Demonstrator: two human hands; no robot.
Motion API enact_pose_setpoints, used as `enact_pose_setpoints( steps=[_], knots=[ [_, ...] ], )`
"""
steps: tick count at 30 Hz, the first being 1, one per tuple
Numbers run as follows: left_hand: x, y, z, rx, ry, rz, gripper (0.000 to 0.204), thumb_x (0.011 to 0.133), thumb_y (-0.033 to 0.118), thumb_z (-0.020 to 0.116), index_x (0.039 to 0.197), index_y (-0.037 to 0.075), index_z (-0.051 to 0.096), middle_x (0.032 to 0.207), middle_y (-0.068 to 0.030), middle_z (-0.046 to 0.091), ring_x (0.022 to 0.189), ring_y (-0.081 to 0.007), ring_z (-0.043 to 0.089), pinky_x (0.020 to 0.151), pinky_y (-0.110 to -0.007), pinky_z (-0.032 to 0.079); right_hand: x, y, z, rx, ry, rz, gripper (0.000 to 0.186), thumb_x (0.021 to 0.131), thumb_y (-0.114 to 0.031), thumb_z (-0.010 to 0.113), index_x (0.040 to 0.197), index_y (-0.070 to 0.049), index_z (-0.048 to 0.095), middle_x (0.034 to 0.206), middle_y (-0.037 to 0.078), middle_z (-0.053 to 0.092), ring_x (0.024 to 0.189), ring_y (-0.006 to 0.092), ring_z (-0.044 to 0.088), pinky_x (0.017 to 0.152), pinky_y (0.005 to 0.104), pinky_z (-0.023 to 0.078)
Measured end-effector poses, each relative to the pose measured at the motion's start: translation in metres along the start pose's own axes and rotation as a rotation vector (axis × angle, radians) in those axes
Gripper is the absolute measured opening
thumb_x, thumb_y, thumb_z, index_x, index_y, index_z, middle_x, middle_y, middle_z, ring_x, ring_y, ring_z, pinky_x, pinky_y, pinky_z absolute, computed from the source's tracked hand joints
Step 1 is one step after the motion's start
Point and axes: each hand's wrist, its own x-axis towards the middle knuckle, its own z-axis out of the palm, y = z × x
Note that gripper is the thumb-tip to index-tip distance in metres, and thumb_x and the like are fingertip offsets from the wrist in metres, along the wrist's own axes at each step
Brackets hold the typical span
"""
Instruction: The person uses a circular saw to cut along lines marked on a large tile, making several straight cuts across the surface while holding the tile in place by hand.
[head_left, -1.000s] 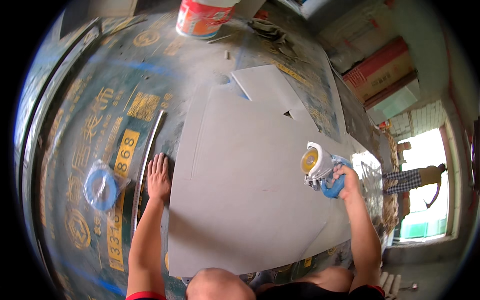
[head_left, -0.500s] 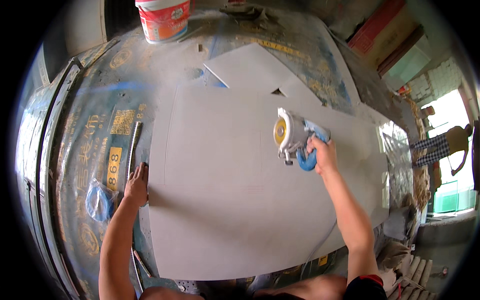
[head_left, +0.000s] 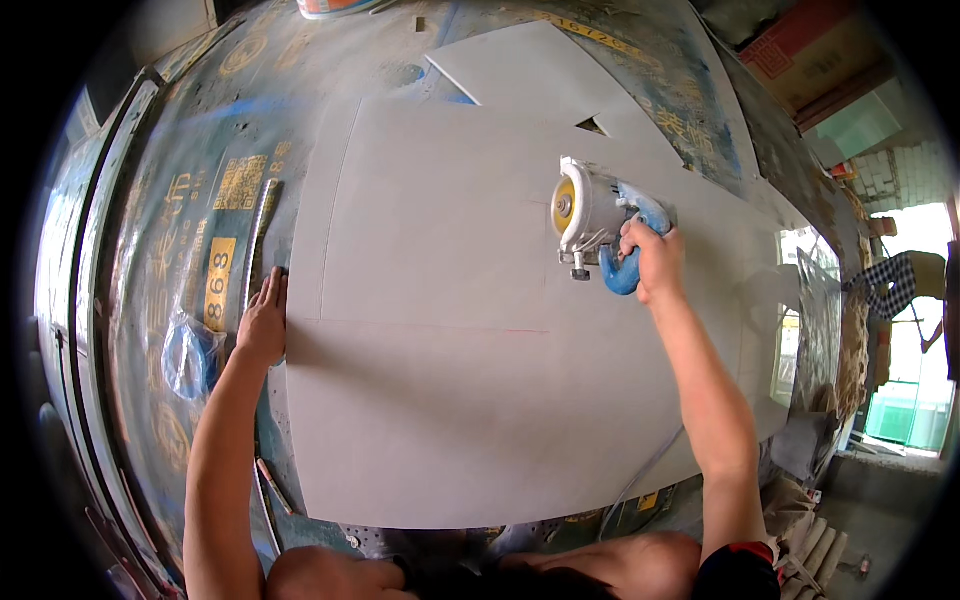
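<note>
A large light-grey tile slab [head_left: 450, 430] lies flat before me, with thin straight lines marked or cut on its left half. My right hand [head_left: 655, 265] is closed round the blue handle of a handheld tile cutter [head_left: 598, 215]. The cutter is over the right-middle of the slab, its yellow round blade facing left. Whether the blade touches the surface, I cannot tell. At the slab's left edge my left hand [head_left: 263, 322] rests with fingers stretched out, holding nothing.
Left of the slab are a metal strip [head_left: 262, 235], a blue roll in clear plastic [head_left: 190, 358] and a pencil-like stick [head_left: 275, 487]. Another grey tile piece [head_left: 545, 65] lies beyond. A cord [head_left: 640, 472] crosses the near right. Another person [head_left: 905, 285] stands far right.
My view has shifted, so the slab appears higher and the far bucket is mostly out of the picture. The cutter sits slightly further left over the slab. My left hand stays at the edge.
</note>
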Motion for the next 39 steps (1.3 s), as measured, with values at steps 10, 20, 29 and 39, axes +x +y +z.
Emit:
enact_pose_setpoints(
  steps=[10,20,29,39],
  knots=[
    [-0.008,0.004,-0.009,0.099,-0.077,-0.024,0.069,0.085,0.002,0.042,0.148,-0.004,0.014,0.157,-0.0184,0.012,0.142,-0.0287,0.025,0.114,-0.034,0.027,-0.002,0.003,0.010,-0.042,0.001,0.022,0.009,0.078,-0.009,0.056,0.071,-0.002,0.057,0.063,0.005,0.054,0.055,0.0122,0.051,0.051,0.0276,0.042],
    [-0.010,0.000,0.001,0.138,-0.079,-0.002,0.069,0.085,0.004,0.041,0.148,-0.004,0.015,0.157,-0.0195,0.012,0.143,-0.0274,0.024,0.114,-0.033,0.025,-0.005,0.009,0.008,-0.080,-0.039,0.028,0.008,0.077,-0.007,0.055,0.072,-0.002,0.056,0.066,0.005,0.054,0.055,0.0123,0.050,0.051,0.0282,0.043],
    [-0.016,0.002,-0.006,0.135,-0.092,-0.003,0.068,0.085,0.003,0.041,0.148,-0.004,0.016,0.156,-0.0204,0.012,0.143,-0.0271,0.024,0.114,-0.033,0.025,-0.006,0.011,0.011,-0.096,-0.035,0.046,0.006,0.076,-0.005,0.055,0.072,-0.001,0.056,0.066,0.005,0.054,0.056,0.0119,0.050,0.052,0.0285,0.043],
    [-0.018,-0.001,-0.001,0.122,-0.072,0.006,0.068,0.085,0.004,0.041,0.148,-0.004,0.016,0.156,-0.0202,0.013,0.142,-0.0279,0.025,0.114,-0.034,0.025,-0.011,0.008,0.015,-0.131,0.010,0.099,0.009,0.077,-0.006,0.056,0.071,0.001,0.057,0.067,0.006,0.056,0.056,0.0121,0.051,0.051,0.0285,0.043]
  ],
)
